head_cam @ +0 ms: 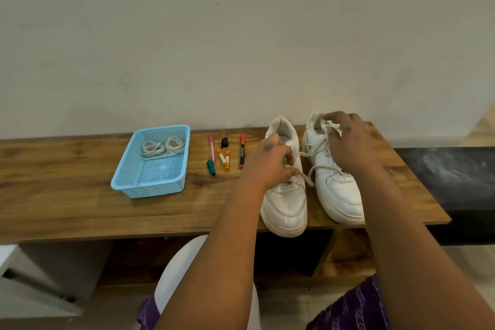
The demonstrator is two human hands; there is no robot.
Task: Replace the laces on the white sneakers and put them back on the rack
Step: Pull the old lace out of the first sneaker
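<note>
Both forearms nearest, wooden bench point(80, 211), white sneakers point(285, 195), plain wall point(241, 35)

Right sneaker point(336, 185) tongue hidden under right hand point(348, 139), basket point(150, 187) label illegible, marker point(242, 151) print unreadable, rack interior dark

Wooden bench top point(67, 209) against a plain wall point(241, 35). Loose on it: pink pen point(212, 148), black cap point(224, 142), red marker point(242, 150), green cap point(210, 167), small orange markers point(225, 159). Black ledge point(455, 182) at right.
</note>
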